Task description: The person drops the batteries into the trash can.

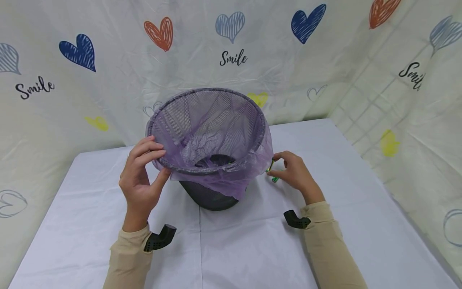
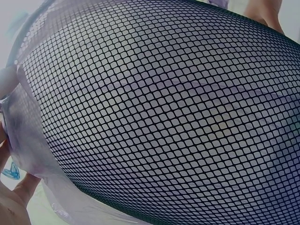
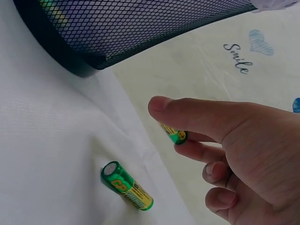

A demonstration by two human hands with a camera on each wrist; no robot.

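A black mesh wastebasket (image 1: 209, 196) stands on the table, lined with a thin purple plastic bag (image 1: 249, 172) folded over its rim. My left hand (image 1: 140, 182) holds the rim at its left side, fingers over the edge and thumb below, on the bag. To the right of the basket, my right hand (image 1: 294, 172) pinches a green and yellow battery (image 3: 177, 135) between thumb and fingers. Below that hand, a second such battery (image 3: 129, 186) lies on the white cloth. Through the mesh in the right wrist view, a small yellow-green patch (image 3: 58, 16) shows near the base.
A white cloth covers the table (image 1: 231, 253). Behind it hangs a pale curtain (image 1: 119, 72) printed with hearts and "Smile". Black camera mounts (image 1: 160, 237) are strapped on both wrists over beige sleeves (image 1: 333, 241).
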